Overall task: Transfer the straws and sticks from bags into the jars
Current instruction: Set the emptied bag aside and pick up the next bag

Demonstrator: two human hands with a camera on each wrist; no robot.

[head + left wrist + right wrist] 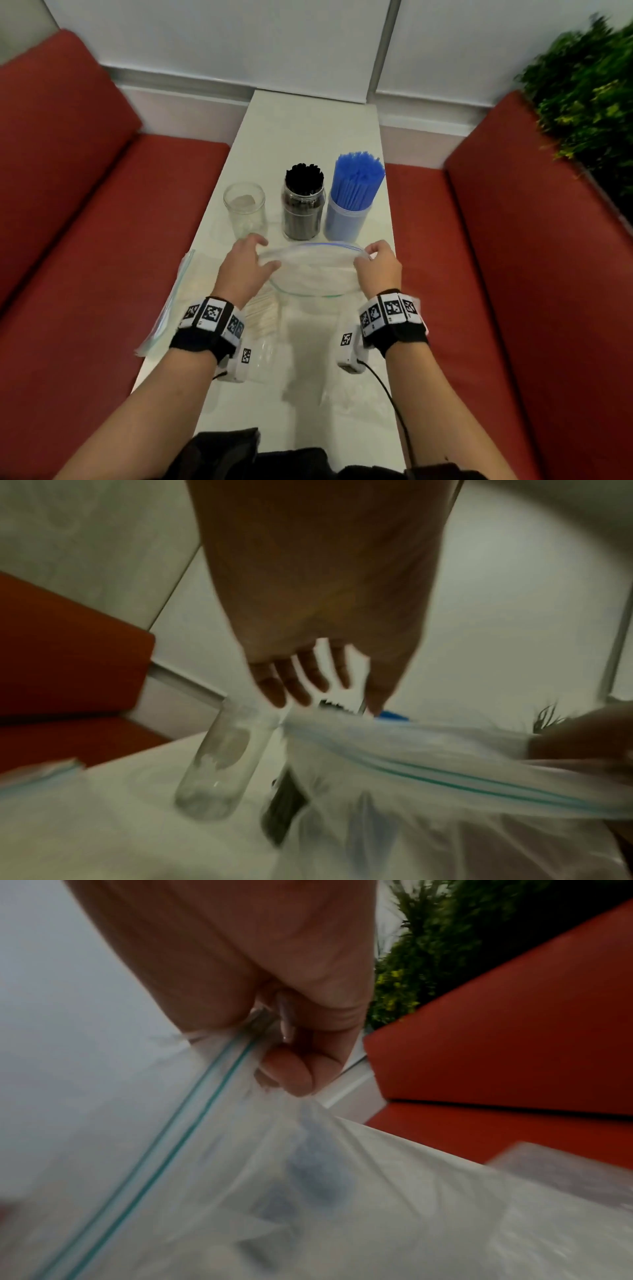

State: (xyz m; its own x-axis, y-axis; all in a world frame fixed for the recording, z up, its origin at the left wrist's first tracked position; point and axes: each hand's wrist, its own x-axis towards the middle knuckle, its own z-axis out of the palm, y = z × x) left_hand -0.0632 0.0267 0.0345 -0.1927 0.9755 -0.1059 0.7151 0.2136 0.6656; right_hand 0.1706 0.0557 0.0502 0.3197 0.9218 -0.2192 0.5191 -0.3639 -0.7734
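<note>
From above, a clear zip bag [317, 274] is held with its mouth spread wide over the white tabletop [308, 137], just near of three jars. The right hand [378, 265] grips the rim at 3 o'clock with curled fingers; the left hand [245, 267] sits at 9 o'clock of the mouth, fingers loosely spread, thumb on the rim. Beyond, at 12 o'clock, stand an empty jar [245, 209], a jar of black straws [303, 202] and a jar of blue straws [354, 195], side by side. A second bag [171, 301] with pale sticks lies at the left edge, under the left wrist. The left wrist view shows straight fingers [298, 680] held apart above the bag's rim [428, 764], holding nothing, the empty jar at 7 o'clock of them. The right wrist view shows thumb and fingers [291, 1074] pinching the bag's zip strip [192, 1118], a red bench [514, 1042] at 3 o'clock.
</note>
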